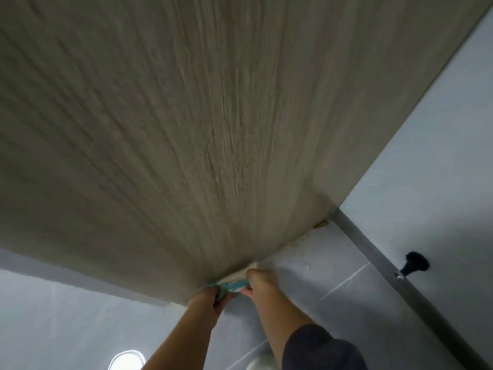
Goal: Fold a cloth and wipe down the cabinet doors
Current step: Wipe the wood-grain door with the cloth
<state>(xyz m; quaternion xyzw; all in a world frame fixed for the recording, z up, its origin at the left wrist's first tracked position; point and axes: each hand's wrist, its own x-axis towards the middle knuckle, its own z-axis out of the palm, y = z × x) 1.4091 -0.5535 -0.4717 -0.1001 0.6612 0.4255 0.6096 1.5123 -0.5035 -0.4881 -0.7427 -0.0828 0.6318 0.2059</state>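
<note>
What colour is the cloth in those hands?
The cloth is white with teal markings; head view.

Both arms extended away from the camera, converging toward the hands. Left hand: fingers curled, gripping the left end of the cloth; its bare forearm comes in from bottom centre. Right hand: back of hand toward the camera, fingers curled over the cloth's right end. Right forearm is bare up to a dark sleeve near the elbow. Hands near each other, not touching. Fingertips too blurred to detail.
</note>
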